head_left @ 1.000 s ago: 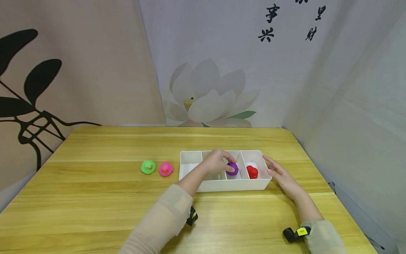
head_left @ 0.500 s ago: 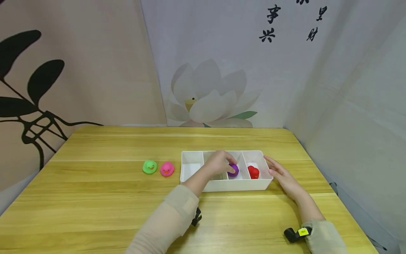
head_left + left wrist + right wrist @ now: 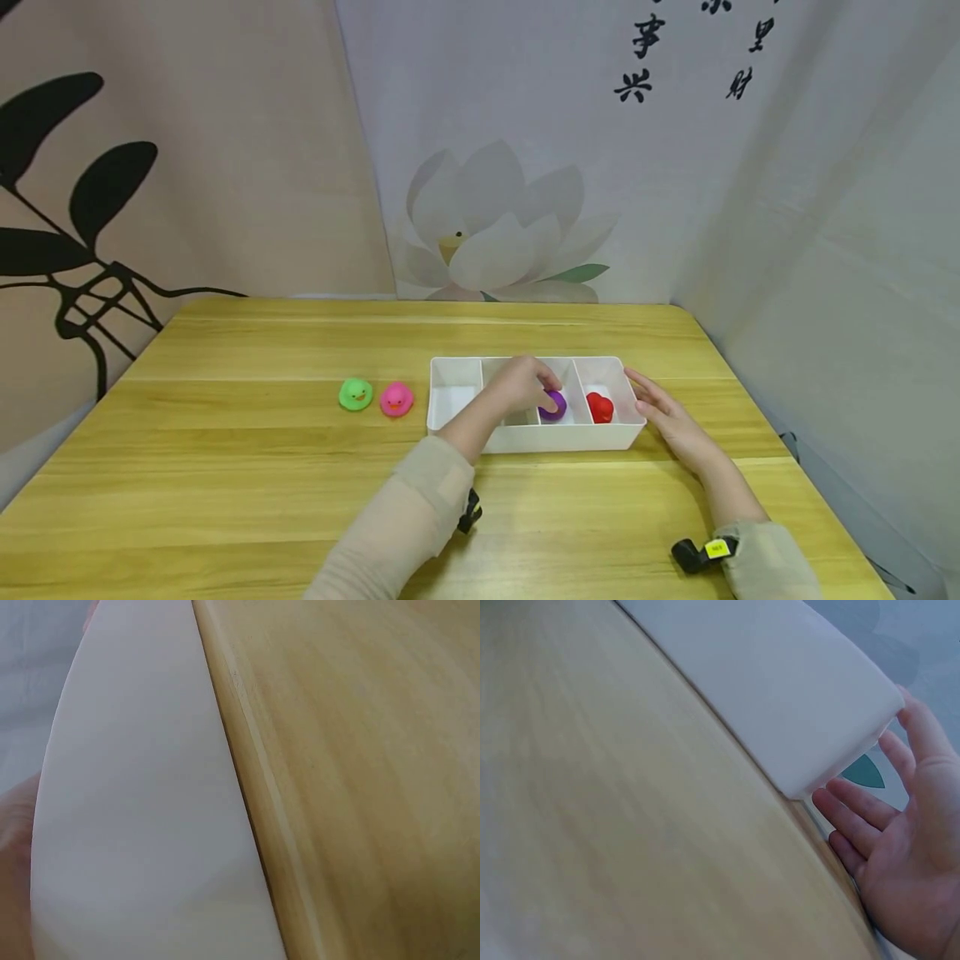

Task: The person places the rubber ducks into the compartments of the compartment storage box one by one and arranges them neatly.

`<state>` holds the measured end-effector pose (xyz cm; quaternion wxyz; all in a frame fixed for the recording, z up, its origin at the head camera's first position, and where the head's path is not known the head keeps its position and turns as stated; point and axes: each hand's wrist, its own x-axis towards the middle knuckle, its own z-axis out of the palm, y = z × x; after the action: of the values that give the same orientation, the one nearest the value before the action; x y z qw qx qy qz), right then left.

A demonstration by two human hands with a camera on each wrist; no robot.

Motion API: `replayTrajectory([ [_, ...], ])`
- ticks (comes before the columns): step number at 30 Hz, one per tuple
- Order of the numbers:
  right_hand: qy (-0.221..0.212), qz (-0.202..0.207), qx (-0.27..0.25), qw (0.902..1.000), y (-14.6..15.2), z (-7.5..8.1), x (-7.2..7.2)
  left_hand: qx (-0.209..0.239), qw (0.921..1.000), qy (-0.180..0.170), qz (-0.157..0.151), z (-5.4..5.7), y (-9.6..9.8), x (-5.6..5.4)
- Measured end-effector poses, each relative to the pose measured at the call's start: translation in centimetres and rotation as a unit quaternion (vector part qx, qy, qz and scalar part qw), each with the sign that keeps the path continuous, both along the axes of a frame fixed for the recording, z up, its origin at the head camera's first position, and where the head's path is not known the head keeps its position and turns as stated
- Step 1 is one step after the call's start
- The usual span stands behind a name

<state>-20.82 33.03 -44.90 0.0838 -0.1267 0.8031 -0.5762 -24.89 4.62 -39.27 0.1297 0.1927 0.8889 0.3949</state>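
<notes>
In the head view, my left hand (image 3: 519,385) reaches into a white divided box (image 3: 558,440). Thumb and fingers pinch a round purple toy (image 3: 553,407) low in the third compartment from the left; the hand covers part of it. A red toy (image 3: 599,407) lies in the rightmost compartment. My right hand (image 3: 672,423) touches the box's right end with loosely extended fingers. From the right wrist view, that hand (image 3: 907,840) has its thumb at the box's top corner. The box's front wall (image 3: 150,780) hides most of the left hand in the left wrist view.
Left of the box, a green duck toy (image 3: 356,394) and a pink duck toy (image 3: 396,400) sit side by side on the wooden table (image 3: 225,467). The box's leftmost compartment (image 3: 454,396) shows its bare floor. A printed curtain (image 3: 517,108) hangs behind the table.
The whole head view has shifted slightly, so everything appears a little farther right. Both hands stay at the box, and the left still holds the purple toy.
</notes>
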Motion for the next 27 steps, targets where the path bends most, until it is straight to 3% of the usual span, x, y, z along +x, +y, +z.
replayTrajectory([
  [6,-0.004,-0.001,-0.008,1.0000,-0.2,0.2,0.2,0.003,0.9999,0.013,0.000,-0.3,-0.1,-0.1],
  [13,-0.005,-0.001,-0.005,1.0000,-0.1,0.1,0.1,0.057,0.9974,0.044,0.003,0.4,-1.3,0.4],
  [19,-0.002,-0.002,-0.003,1.0000,-0.2,0.2,0.2,0.098,0.9928,0.068,0.008,1.4,-2.7,1.3],
  [27,-0.001,0.002,-0.006,1.0000,0.0,0.0,0.1,0.162,0.9812,0.101,0.028,1.9,-4.7,3.2],
])
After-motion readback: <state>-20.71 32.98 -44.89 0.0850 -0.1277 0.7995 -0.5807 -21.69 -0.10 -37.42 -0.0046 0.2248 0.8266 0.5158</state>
